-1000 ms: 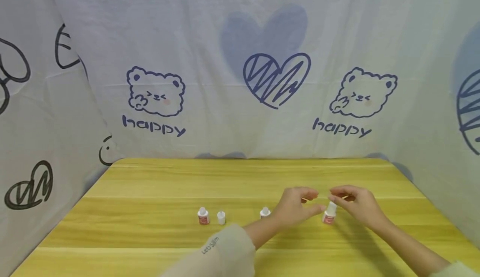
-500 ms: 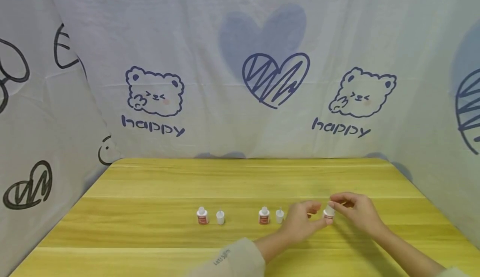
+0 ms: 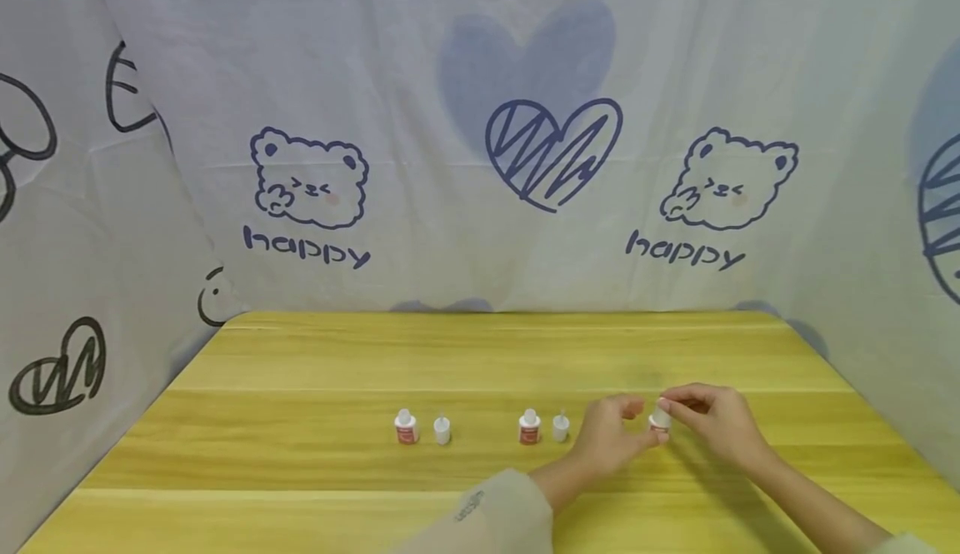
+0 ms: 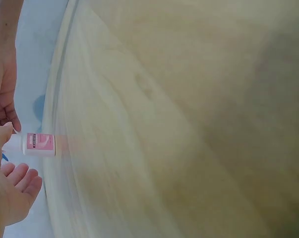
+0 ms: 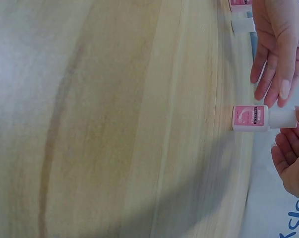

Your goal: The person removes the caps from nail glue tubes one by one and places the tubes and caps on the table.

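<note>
Here's your right hand [image 3: 716, 421], pinching the white cap [image 5: 282, 118] between thumb and fingers, right at the top of the small bottle [image 5: 251, 118] that's furthest right on the table. That bottle stands upright on the yellow wood-grained table [image 3: 315, 500], its pink label plain to see from both wrists, the cap sitting on its neck. And your left hand [image 3: 609, 436] is right there beside it, fingers loosely extended and gripping nothing; from the head view your thumb crosses in front of the bottle's lower part, and whether it touches, you can't tell. Over to the left of that hand, a second bottle [image 3: 529, 427] stands upright with its pale narrow tip showing, and just beside it a loose cap [image 3: 561, 428], thin stem pointing up. Further left again, the same pairing: a third bottle [image 3: 407, 428] upright, with another loose cap [image 3: 442, 431] standing next to it. Your pale left sleeve [image 3: 517, 508] carries dark print, too blurred to read. Behind it all hangs the light cloth [image 3: 427, 262], with its bears, hearts and the word "happy" in blue.
</note>
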Demonstrator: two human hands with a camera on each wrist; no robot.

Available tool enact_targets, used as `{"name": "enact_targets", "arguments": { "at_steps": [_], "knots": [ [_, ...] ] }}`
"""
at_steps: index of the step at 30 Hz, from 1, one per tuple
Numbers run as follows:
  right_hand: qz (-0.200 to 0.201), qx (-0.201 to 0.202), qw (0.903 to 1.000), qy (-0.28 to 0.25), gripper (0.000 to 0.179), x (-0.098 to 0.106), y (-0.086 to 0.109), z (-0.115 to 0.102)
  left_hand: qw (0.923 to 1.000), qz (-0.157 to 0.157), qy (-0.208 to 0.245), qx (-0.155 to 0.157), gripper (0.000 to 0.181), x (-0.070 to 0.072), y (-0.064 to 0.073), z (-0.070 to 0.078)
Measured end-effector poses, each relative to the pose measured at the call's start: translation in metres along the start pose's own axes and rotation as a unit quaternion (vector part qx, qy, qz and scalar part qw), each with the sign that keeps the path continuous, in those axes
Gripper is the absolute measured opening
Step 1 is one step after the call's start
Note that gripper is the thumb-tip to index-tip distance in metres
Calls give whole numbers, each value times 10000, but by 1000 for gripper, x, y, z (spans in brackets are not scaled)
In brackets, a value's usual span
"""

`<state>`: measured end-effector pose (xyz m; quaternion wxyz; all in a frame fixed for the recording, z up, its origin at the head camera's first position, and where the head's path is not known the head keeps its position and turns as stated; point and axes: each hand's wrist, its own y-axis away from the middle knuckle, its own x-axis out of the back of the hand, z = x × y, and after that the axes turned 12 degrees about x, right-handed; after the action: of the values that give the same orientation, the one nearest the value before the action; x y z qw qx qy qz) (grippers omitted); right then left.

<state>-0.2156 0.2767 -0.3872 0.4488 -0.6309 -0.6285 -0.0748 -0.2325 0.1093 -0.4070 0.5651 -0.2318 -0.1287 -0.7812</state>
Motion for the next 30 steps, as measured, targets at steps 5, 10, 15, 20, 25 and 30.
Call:
{"name": "enact_targets", "arguments": {
  "at_steps": [5,10,15,20,25,30],
  "knots": [
    [-21,-57,10000,-30,16,0,0,-1,10000,6,-9,56,41,-5,-7,-1],
    [14,-16,10000,-35,14,-2,0,0,9998,-84,177,-49,25,-10,-11,-3],
    [47,-5,10000,-4,14,0,0,1,9992,-117,377,-107,14,-16,-13,-3],
    [62,-97,9999,9,15,1,0,0,9994,75,323,40,9,-20,-15,-1],
    [-3,-198,9998,45,16,1,1,-2,9989,118,317,322,7,-21,-15,1],
    [-21,-259,9997,37,17,1,1,-3,9985,116,430,327,7,-22,-16,-1]
  ]
}}
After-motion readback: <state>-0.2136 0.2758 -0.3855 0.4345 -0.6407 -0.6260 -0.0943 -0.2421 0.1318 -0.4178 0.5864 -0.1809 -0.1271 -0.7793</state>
